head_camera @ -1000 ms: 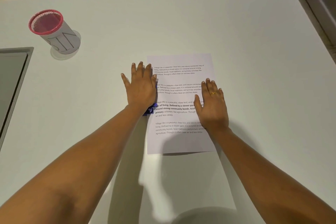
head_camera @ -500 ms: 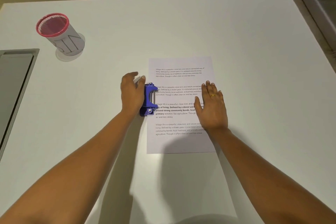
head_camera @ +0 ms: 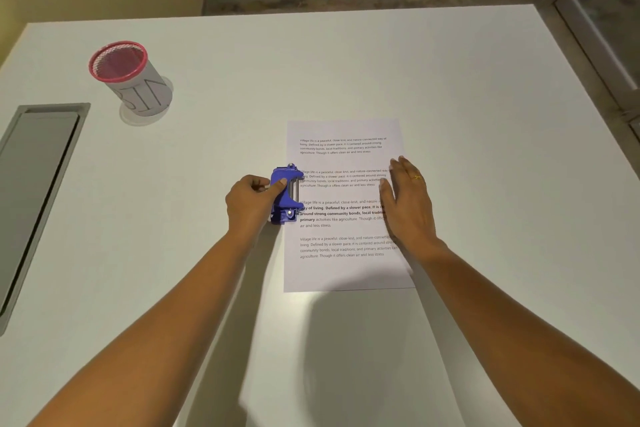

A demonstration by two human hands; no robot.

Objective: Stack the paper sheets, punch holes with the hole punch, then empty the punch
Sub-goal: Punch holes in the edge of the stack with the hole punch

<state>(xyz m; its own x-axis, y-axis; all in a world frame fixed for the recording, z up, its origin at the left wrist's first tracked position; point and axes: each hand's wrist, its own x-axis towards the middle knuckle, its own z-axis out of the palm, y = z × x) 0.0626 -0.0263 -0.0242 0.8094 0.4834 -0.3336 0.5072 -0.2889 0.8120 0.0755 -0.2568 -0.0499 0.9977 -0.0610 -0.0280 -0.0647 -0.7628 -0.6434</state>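
Left hand curls round blue hole punch at paper stack's left edge; right hand, fingers straight, rests flat on the paper.

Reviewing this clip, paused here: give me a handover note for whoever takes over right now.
Left hand grips the blue metal hole punch, seated on the left edge of the white printed paper stack.
Right hand open, fingers straight, over the stack's right edge.
Pink-rimmed mesh cup stands far left on the white table.
Done: sheets stacked. Punched holes cannot be seen.
Left: punch if needed, then empty the punch.
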